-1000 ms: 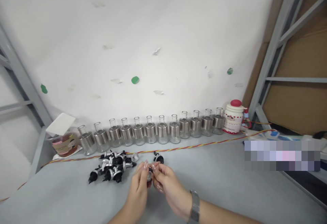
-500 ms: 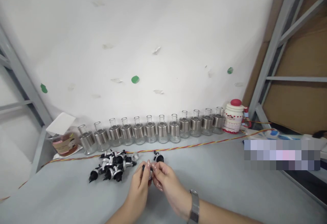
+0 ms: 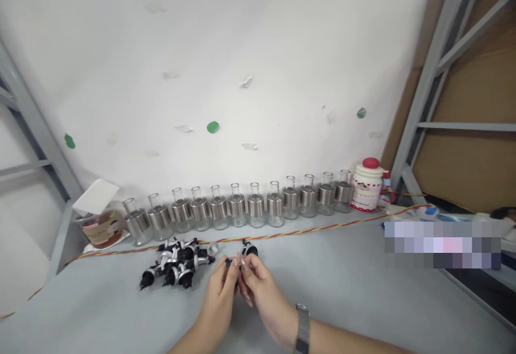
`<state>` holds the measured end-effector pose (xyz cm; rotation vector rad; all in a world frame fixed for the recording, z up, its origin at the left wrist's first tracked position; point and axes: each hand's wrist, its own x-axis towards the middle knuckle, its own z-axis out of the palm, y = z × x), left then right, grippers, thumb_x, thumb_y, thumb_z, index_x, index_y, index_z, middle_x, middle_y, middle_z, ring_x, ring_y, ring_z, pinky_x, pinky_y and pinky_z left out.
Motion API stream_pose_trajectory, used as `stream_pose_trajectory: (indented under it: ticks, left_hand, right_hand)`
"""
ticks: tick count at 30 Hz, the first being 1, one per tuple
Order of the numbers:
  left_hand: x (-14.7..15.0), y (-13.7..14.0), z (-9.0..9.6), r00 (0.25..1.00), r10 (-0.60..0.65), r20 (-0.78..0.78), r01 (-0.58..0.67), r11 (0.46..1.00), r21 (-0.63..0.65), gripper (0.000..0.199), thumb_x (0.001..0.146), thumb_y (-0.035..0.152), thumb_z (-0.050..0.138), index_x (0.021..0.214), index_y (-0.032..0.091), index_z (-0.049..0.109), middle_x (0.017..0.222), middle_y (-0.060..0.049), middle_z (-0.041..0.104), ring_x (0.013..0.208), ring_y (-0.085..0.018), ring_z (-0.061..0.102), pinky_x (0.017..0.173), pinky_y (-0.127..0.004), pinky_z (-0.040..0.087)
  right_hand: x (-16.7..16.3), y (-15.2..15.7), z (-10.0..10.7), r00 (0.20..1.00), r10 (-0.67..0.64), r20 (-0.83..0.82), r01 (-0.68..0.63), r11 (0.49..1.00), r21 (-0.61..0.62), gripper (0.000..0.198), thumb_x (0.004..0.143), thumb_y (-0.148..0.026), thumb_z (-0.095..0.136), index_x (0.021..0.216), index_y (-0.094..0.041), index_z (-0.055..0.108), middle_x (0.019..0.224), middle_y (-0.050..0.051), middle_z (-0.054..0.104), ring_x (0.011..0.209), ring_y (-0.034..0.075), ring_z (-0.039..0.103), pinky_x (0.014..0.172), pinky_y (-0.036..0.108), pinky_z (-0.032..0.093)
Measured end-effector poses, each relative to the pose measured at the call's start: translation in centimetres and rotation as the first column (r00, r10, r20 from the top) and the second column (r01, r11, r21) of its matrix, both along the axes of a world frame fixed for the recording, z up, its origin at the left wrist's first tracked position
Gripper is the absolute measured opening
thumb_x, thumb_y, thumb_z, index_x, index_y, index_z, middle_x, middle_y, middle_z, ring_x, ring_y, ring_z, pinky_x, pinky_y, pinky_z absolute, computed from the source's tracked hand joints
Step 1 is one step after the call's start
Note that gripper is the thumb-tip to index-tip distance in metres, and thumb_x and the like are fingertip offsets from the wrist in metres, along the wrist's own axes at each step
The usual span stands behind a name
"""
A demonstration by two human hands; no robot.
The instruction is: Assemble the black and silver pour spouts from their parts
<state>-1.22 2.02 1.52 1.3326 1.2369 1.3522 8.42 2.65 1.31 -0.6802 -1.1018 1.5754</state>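
My left hand [image 3: 221,288] and my right hand [image 3: 261,285] meet low in the middle of the head view. Both are closed around a small bottle pourer [image 3: 228,263], its black end peeking out between the fingers; most of it is hidden. Thumbs and fingertips press together on it. Just behind my right fingers lies another black-and-silver pourer [image 3: 251,249]. To the left of my hands, several more pourers [image 3: 177,262] rest in a loose heap on the grey table [image 3: 346,278].
Several glass bottles [image 3: 237,203] with steel sleeves and open necks stand in a row along the wall. A red-topped jar [image 3: 367,186] closes the row on the right, a labelled tub [image 3: 102,228] on the left. A red-yellow twisted cord [image 3: 298,232] runs in front.
My fingertips have shifted slightly on the pourer, and its silver rim has gone out of sight behind them. My right wrist has moved a little to the left.
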Motion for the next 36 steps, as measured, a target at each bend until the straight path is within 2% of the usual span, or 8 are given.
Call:
stream_pose_trajectory:
  ticks: [6, 15, 25, 30, 36]
  left_hand:
    - [0.2, -0.2, 0.5, 1.0, 0.026, -0.001, -0.026, 0.999, 0.027, 0.034, 0.073, 0.048, 0.05, 0.08, 0.016, 0.06, 0.062, 0.0, 0.055, 0.057, -0.016, 0.05, 0.056, -0.025, 0.044]
    - [0.0, -0.3, 0.6, 0.996, 0.061, -0.069, -0.054, 0.994, 0.095, 0.033, 0.072, 0.047, 0.05, 0.072, 0.015, 0.061, 0.061, 0.0, 0.055, 0.055, -0.016, 0.051, 0.053, -0.025, 0.044]
    - [0.0, -0.5, 1.0, 0.995, 0.083, -0.052, -0.08, 0.996, 0.048, 0.034, 0.071, 0.047, 0.052, 0.074, 0.015, 0.061, 0.064, -0.001, 0.057, 0.057, -0.016, 0.051, 0.052, -0.023, 0.043]
    - [0.1, -0.3, 0.6, 1.0, 0.03, 0.009, -0.03, 1.0, -0.001, 0.033, 0.075, 0.045, 0.048, 0.077, 0.014, 0.059, 0.061, 0.001, 0.054, 0.054, -0.014, 0.05, 0.052, -0.024, 0.043]
    - [-0.2, 0.2, -0.1, 1.0, -0.004, 0.031, 0.005, 1.0, -0.016, 0.034, 0.078, 0.044, 0.044, 0.071, 0.014, 0.058, 0.061, -0.001, 0.054, 0.057, -0.016, 0.053, 0.048, -0.023, 0.043]
  right_hand:
    - [0.0, 0.0, -0.1, 0.996, 0.035, -0.078, -0.038, 0.999, -0.028, 0.037, 0.072, -0.055, 0.051, 0.071, -0.018, 0.046, 0.044, -0.009, 0.036, 0.039, 0.006, 0.026, 0.039, 0.019, 0.022]
    - [0.0, -0.2, 0.0, 0.987, 0.078, -0.144, -0.087, 0.994, -0.06, 0.033, 0.072, -0.051, 0.055, 0.074, -0.018, 0.049, 0.043, -0.009, 0.035, 0.037, 0.005, 0.026, 0.038, 0.019, 0.02]
    - [-0.1, -0.4, 0.3, 0.99, 0.078, -0.116, -0.089, 0.992, -0.089, 0.038, 0.067, -0.055, 0.057, 0.073, -0.018, 0.049, 0.046, -0.009, 0.036, 0.038, 0.005, 0.026, 0.039, 0.018, 0.02]
    - [-0.2, -0.3, 0.0, 0.996, 0.063, -0.062, -0.068, 0.994, -0.085, 0.04, 0.067, -0.058, 0.055, 0.074, -0.018, 0.048, 0.043, -0.01, 0.035, 0.036, 0.005, 0.024, 0.037, 0.018, 0.021]
    - [-0.4, -0.5, 0.0, 0.999, 0.048, -0.016, -0.049, 0.996, -0.077, 0.043, 0.065, -0.06, 0.054, 0.074, -0.019, 0.046, 0.043, -0.01, 0.035, 0.037, 0.006, 0.027, 0.037, 0.018, 0.022]
